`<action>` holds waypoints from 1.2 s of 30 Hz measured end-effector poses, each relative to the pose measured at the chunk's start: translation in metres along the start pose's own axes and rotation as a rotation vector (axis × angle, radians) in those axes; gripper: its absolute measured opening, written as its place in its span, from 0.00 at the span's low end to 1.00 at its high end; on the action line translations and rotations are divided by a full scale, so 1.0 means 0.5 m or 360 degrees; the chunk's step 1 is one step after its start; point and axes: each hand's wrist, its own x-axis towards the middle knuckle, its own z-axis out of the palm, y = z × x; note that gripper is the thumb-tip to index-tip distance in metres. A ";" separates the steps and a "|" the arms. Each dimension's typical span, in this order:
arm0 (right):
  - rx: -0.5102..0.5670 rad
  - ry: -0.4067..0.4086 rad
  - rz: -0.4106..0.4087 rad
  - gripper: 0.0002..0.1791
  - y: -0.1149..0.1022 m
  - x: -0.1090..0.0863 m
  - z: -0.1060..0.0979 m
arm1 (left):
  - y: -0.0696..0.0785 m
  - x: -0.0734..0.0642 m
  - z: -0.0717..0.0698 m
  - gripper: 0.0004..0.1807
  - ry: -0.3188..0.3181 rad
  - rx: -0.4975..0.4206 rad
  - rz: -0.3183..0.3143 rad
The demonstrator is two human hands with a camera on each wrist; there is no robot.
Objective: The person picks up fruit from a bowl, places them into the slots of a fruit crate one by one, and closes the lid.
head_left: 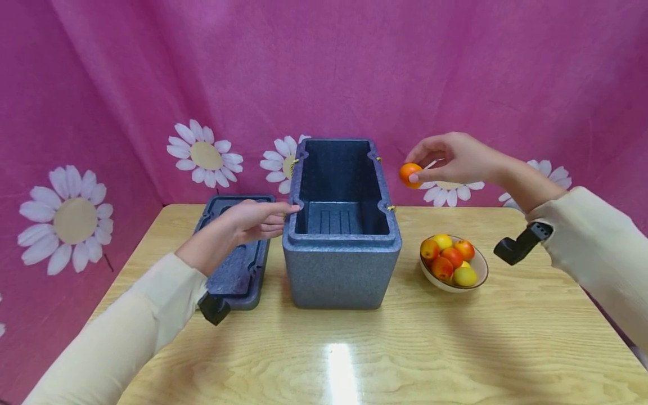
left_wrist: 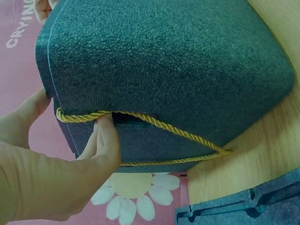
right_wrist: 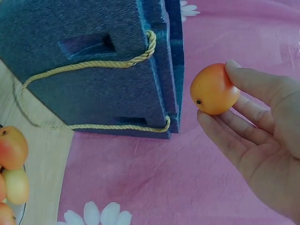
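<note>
Fruit (right_wrist: pixel 213 89) pinched in your right hand (head_left: pixel 455 160) aims its dark spot (right_wrist: pixel 198 101) lower left, right wrist view; your left hand (head_left: pixel 255 219) grips the foam box (head_left: pixel 341 278), lengthwise up the head view.

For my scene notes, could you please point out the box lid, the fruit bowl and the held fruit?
Box lid (head_left: pixel 233 277): head view, its upward face.
Fruit bowl (head_left: pixel 481 270): head view, inner right wall.
Held fruit (right_wrist: pixel 214 89): right wrist view, middle of skin.

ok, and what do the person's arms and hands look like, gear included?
Left hand and right hand: bare, no gloves. Left sleeve and right sleeve: plain cream, rumpled, ending short of the wrist. Small black left block and right block at the cuffs; the right one is angular, with tiny holes. No cables visible.
</note>
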 end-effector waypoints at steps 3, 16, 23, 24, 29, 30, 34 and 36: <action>0.0005 0.0000 -0.0018 0.14 -0.007 0.011 0.001 | 0.000 0.001 0.002 0.45 0.0025 0.0007 -0.0001; -0.0027 0.0018 0.0013 0.14 -0.025 0.040 -0.003 | -0.001 0.008 0.008 0.49 0.0068 -0.0125 0.0005; -0.0016 0.0008 0.0004 0.14 -0.036 0.060 0.000 | -0.008 0.005 0.004 0.48 0.0081 -0.0084 -0.0005; -0.0009 0.0006 0.0005 0.15 -0.037 0.063 0.000 | -0.008 0.005 0.005 0.49 0.0082 -0.0077 -0.0003; 0.0012 0.0007 0.0011 0.15 -0.046 0.077 -0.006 | -0.011 0.003 0.006 0.49 0.0073 -0.0037 0.0024; 0.0013 0.0009 0.0012 0.15 -0.049 0.079 -0.007 | -0.011 0.002 0.006 0.50 0.0067 -0.0035 0.0030; 0.0014 0.0010 0.0017 0.16 -0.065 0.092 -0.011 | -0.012 0.002 0.003 0.50 0.0053 -0.0040 0.0032; 0.0023 0.0002 0.0017 0.16 -0.075 0.099 -0.013 | -0.012 0.002 0.001 0.50 0.0038 -0.0040 0.0036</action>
